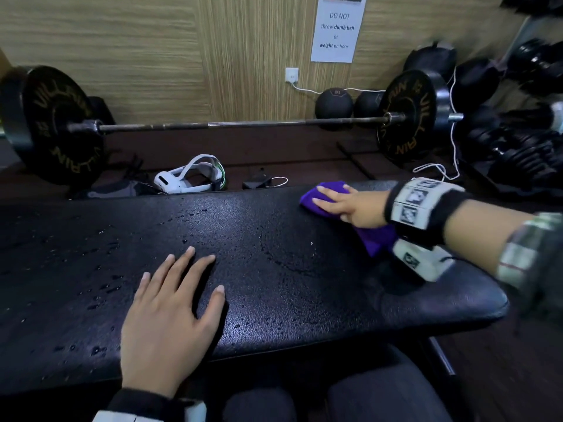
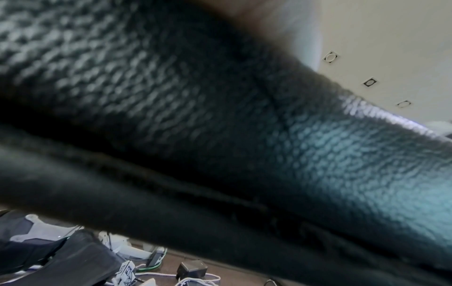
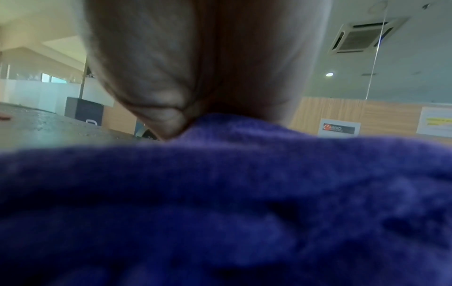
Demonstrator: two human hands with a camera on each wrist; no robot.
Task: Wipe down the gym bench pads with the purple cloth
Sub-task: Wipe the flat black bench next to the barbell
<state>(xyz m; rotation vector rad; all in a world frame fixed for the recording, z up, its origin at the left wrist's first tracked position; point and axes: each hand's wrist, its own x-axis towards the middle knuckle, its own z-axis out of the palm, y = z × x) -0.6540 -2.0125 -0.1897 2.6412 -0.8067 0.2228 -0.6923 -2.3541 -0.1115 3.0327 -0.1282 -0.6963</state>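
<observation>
A long black padded gym bench [image 1: 274,263] runs across the head view, its surface dotted with water droplets. My right hand [image 1: 344,204] lies flat with straight fingers on the purple cloth [image 1: 320,199], pressing it onto the pad near the far right edge. The cloth [image 3: 220,203] fills the lower half of the right wrist view, with the palm [image 3: 195,67] above it. My left hand [image 1: 173,312] rests flat on the pad near its front edge, fingers spread, holding nothing. The left wrist view shows only the pad's textured side [image 2: 220,125] up close.
A loaded barbell [image 1: 213,125] lies on the floor behind the bench, against a wood-panelled wall. A white headset [image 1: 189,178], a charger [image 1: 256,181] and cables lie on the floor beyond the pad. Black balls [image 1: 333,106] and dumbbells [image 1: 518,141] crowd the right side.
</observation>
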